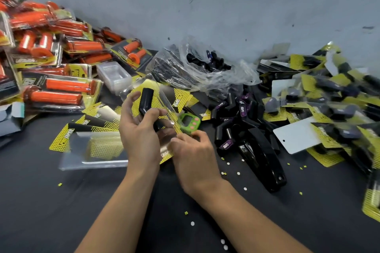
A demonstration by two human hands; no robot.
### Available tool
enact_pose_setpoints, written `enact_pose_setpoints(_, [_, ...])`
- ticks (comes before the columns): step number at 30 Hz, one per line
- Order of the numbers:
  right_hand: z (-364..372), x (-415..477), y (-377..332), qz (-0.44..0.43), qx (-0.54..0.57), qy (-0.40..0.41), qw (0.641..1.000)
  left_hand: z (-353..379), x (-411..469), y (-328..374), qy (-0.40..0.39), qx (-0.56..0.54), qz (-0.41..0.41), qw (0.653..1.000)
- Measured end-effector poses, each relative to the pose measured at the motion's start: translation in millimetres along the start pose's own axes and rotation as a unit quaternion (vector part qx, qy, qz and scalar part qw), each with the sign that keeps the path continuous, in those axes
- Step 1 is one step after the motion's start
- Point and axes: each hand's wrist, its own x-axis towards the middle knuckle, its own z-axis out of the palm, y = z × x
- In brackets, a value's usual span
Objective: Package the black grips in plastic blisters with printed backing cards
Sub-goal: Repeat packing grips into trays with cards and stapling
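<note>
My left hand [139,129] grips a black grip [146,100] that stands nearly upright in front of a clear blister with a yellow-and-black backing card [164,107]. My right hand [191,154] pinches the lower edge of that clear blister near its bottom corner. Loose black grips [232,113] with purple labels lie in a heap to the right. More yellow backing cards [67,137] and an empty clear blister [92,154] lie flat on the table to the left.
Packaged orange grips [57,88] pile up at the far left. A clear plastic bag [197,68] of black grips lies against the wall. Finished black packs [329,98] heap at the right. A green timer [188,122] and a black stapler [261,156] sit near my hands on the dark table [82,211].
</note>
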Motion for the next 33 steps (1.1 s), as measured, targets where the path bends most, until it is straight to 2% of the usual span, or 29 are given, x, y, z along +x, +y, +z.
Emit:
enact_pose_setpoints(4, [-22.2, -25.0, 20.4, 0.066, -0.01, 0.13, 0.989, -1.5, 1.2, -9.1, 0.012, 0.0, -0.001, 1.0])
enact_pose_setpoints(7, [-45.8, -42.1, 31.8, 0.17, 0.022, 0.193, 0.966, 2.4, 4.3, -17.3, 0.018, 0.006, -0.022, 1.0])
enact_pose_setpoints(9, [-61.8, -51.8, 35.1, 0.28, 0.096, 0.22, 0.93, 5.6, 1.7, -23.9, 0.009, 0.032, -0.034, 0.999])
enact_pose_setpoints(11, [-70.8, -57.0, 39.1, 0.383, 0.176, 0.256, 0.87, 8.7, -4.0, -31.2, -0.014, 0.076, -0.031, 0.997])
enact_pose_setpoints(13, [-76.1, -57.2, 40.0, 0.406, 0.255, 0.269, 0.835, 11.8, -8.2, -37.8, -0.035, 0.117, -0.028, 0.992])
enact_pose_setpoints(16, [-78.7, -54.5, 35.5, 0.378, 0.367, 0.245, 0.814, 15.4, -8.1, -48.2, -0.061, 0.144, -0.066, 0.985])
enact_pose_setpoints(19, [-77.1, -55.2, 38.3, 0.389, 0.383, 0.203, 0.813, 18.4, -7.2, -52.7, -0.089, 0.151, -0.117, 0.978])
enact_pose_setpoints(23, [-71.2, -59.1, 41.9, 0.392, 0.265, 0.119, 0.873, 19.8, -5.6, -54.8, -0.098, 0.11, -0.167, 0.975])
enact_pose_setpoints(25, [-66.1, -60.8, 38.2, 0.396, 0.28, 0.065, 0.872, 19.4, -3.9, -56.6, -0.095, 0.147, -0.157, 0.972])
enact_pose_setpoints(28, [-61.3, -60.2, 33.0, 0.42, 0.372, -0.004, 0.828, 18.7, -3.5, -56.3, -0.104, 0.165, -0.133, 0.972])
enact_pose_setpoints(29, [-61.2, -59.2, 33.0, 0.437, 0.411, -0.008, 0.8, 18.4, -3.4, -55.9, -0.099, 0.157, -0.134, 0.974])
enact_pose_setpoints(32, [-65.8, -54.1, 34.1, 0.494, 0.553, -0.01, 0.67, 17.2, -0.9, -55.6, -0.089, 0.141, -0.149, 0.975])
enact_pose_setpoints(33, [-66.8, -52.0, 34.5, 0.5, 0.573, -0.024, 0.65, 17.7, -1.0, -55.4, -0.091, 0.134, -0.154, 0.975])
